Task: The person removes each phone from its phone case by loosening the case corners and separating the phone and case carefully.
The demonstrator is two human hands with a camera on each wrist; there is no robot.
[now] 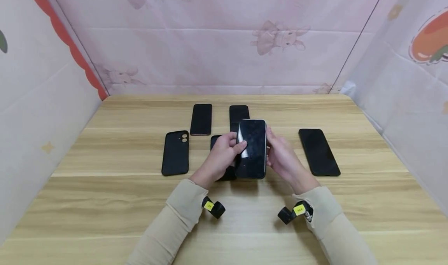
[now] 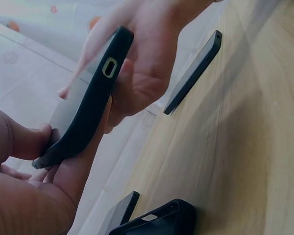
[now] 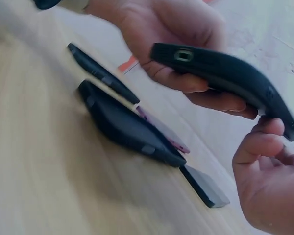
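A phone in a black case [image 1: 253, 152] is held above the table, its dark glossy screen facing up. My left hand [image 1: 222, 154] grips its left edge, thumb lying on the screen and fingers underneath. My right hand [image 1: 282, 156] holds the right edge, with the thumb along the side. In the left wrist view, the charging port opening of the held phone [image 2: 110, 67] shows in the end of the case. Beneath it lies an empty black phone case [image 3: 132, 127], partly hidden in the head view by the left hand and phone.
On the wooden table [image 1: 105, 203] lie a black case with camera holes [image 1: 175, 154] at left and a dark phone [image 1: 201, 119] behind it. Another dark phone [image 1: 239, 111] sits partly behind the held one. A black phone [image 1: 319, 152] lies at right. Printed curtains surround the table.
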